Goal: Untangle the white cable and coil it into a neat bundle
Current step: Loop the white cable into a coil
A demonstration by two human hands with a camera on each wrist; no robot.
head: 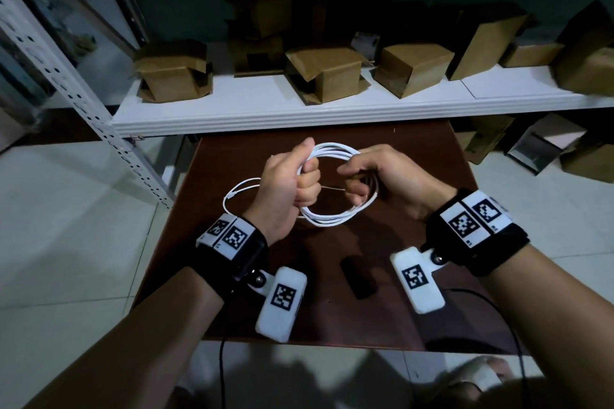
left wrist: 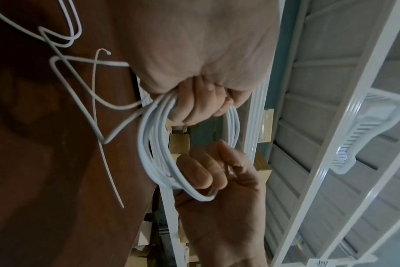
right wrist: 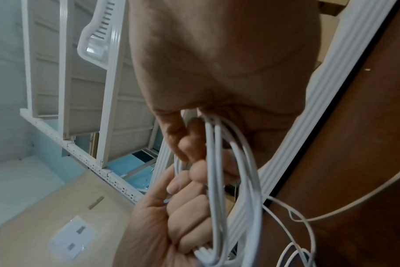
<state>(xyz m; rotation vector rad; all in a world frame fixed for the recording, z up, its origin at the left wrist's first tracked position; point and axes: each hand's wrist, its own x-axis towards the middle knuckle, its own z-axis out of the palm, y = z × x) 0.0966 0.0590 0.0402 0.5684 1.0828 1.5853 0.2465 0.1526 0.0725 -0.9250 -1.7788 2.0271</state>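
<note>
So both hands are wrapped around the white cable (head: 335, 156); left hand (head: 285, 189) grips one side of the coil, right hand (head: 382, 176) the other; held above the brown surface (head: 432, 159); loose tail trailing left.

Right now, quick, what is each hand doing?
Left hand: closed, gripping one side of the white cable coil.
Right hand: closed, fingers curled round the coil's other side.
</note>
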